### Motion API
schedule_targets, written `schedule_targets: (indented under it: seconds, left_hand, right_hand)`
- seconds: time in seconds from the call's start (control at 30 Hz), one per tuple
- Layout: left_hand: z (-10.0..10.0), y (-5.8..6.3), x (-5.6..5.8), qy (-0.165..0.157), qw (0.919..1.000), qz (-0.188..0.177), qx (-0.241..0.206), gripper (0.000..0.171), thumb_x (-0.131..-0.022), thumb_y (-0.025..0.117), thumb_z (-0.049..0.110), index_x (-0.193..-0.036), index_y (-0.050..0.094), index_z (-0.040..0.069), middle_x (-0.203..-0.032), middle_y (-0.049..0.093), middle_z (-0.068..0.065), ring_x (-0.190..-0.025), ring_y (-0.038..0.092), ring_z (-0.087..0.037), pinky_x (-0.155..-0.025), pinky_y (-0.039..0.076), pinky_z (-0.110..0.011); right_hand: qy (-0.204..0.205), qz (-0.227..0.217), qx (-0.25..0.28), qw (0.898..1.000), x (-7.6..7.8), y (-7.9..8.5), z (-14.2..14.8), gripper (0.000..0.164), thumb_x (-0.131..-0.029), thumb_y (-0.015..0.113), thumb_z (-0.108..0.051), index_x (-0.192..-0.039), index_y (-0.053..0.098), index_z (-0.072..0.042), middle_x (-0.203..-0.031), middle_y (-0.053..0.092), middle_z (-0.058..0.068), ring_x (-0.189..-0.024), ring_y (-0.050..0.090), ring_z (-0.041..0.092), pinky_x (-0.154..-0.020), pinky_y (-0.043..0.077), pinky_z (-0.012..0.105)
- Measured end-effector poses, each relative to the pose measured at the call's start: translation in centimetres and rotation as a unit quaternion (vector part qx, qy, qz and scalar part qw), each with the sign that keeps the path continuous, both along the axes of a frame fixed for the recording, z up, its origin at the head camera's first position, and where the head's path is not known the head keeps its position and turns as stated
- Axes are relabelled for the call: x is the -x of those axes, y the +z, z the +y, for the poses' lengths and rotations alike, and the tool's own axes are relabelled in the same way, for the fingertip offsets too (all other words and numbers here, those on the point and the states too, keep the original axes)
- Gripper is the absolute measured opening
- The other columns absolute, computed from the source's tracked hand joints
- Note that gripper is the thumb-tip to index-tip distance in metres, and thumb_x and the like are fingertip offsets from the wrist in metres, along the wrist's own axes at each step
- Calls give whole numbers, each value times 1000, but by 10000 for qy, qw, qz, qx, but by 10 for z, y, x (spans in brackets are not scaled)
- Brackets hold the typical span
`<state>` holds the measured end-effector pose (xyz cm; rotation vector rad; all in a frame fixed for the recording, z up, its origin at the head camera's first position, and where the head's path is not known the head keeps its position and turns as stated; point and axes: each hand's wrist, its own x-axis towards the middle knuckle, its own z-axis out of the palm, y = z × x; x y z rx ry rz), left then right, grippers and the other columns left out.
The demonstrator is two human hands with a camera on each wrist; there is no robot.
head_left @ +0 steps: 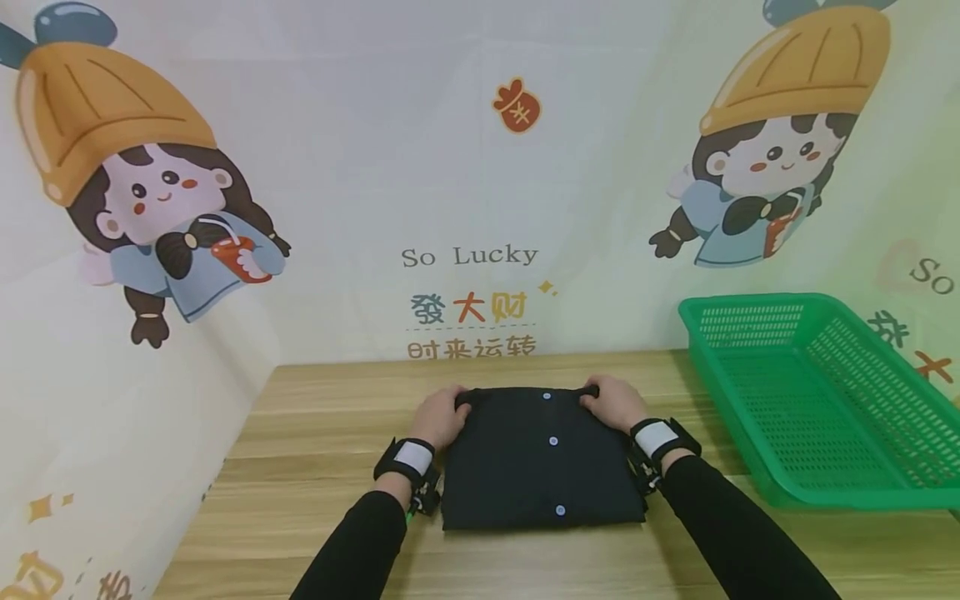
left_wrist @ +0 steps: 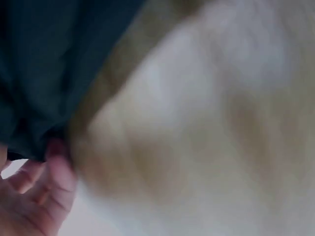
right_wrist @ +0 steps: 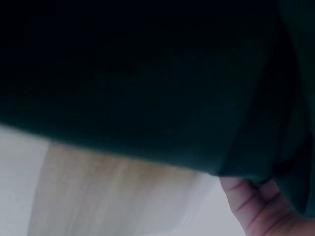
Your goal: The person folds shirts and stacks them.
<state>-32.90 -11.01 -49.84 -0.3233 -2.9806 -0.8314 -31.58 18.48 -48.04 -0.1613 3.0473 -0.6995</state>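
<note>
A dark folded shirt (head_left: 510,462) with several pale buttons down its front is held over the wooden table. My left hand (head_left: 440,418) pinches its far left corner, and my right hand (head_left: 617,403) pinches the far right corner. In the left wrist view the fingers (left_wrist: 61,172) grip the cloth edge, with the dark fabric (left_wrist: 54,64) hanging beside them. The right wrist view has dark cloth (right_wrist: 138,88) across most of it, and the fingers (right_wrist: 241,199) hold its edge at the lower right.
A green plastic basket (head_left: 780,492) with perforated walls stands at the right of the wooden table (head_left: 322,450). Behind the table hangs a pale backdrop (head_left: 337,167) with printed cartoon figures and lettering.
</note>
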Motion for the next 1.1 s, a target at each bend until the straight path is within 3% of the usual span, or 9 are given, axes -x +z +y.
schedule_targets:
  seconds: [0.13,0.3,0.43,0.57,0.67,0.77,0.93,1.1]
  left_hand:
    - [-5,13,-5,-174,9994,-166,238,44,-99,57,19,-140,52,5,-136,60,-21,-121,60,-38,-102,49,-52]
    - [-10,35,-21,-507,9960,314,672,50,-98,61,22,-144,48,6,-139,54,-24,-126,56,-40,-104,47,-52]
    - [-2,53,-44,-1142,9868,476,1043,53,-97,63,30,-144,49,10,-148,48,-22,-136,47,-41,-111,41,-53]
    - [13,61,-66,-1898,9703,-15,1500,66,-96,58,48,-152,40,18,-162,30,-16,-150,29,-40,-118,31,-57]
    - [23,55,-77,-2153,9588,-428,1805,76,-94,53,61,-156,31,24,-167,20,-12,-154,17,-38,-120,25,-60]
    - [29,42,-84,-2209,9525,-580,2015,79,-93,48,68,-158,28,26,-167,18,-11,-155,14,-36,-121,23,-60]
    - [29,15,-89,-2163,9547,-519,1978,76,-95,44,67,-158,28,26,-167,18,-9,-156,15,-34,-122,22,-59]
    - [25,3,-95,-2169,9570,-514,1855,75,-95,44,66,-157,29,27,-168,19,-7,-156,16,-33,-122,21,-60]
  right_hand:
    - [-155,-98,152,9997,-5,11,6,45,-96,61,-27,-128,59,4,-124,66,26,-104,66,40,-89,53,52]
    - [-34,-60,21,10000,-14,34,10,69,-100,53,-42,-150,35,3,-146,48,30,-129,53,47,-104,45,59]
    - [587,345,-121,9976,-32,47,5,78,-98,55,-47,-153,31,2,-152,38,32,-140,38,51,-112,35,63]
    - [1472,309,-410,9878,-56,48,-7,86,-94,58,-56,-156,28,-4,-158,27,32,-147,21,54,-116,24,67]
    - [1988,-282,-556,9781,-71,45,-15,91,-91,57,-62,-157,26,-10,-162,19,29,-150,12,54,-116,19,70]
    - [2181,-864,-629,9701,-82,37,-18,92,-90,57,-65,-158,26,-12,-164,14,28,-151,8,53,-118,17,69]
    - [2091,-1324,-523,9675,-89,18,-16,87,-92,54,-64,-158,26,-14,-165,12,25,-151,8,52,-118,16,68]
    - [2135,-1373,-476,9661,-97,2,-8,85,-94,50,-64,-158,25,-13,-165,12,25,-151,9,51,-118,18,68]
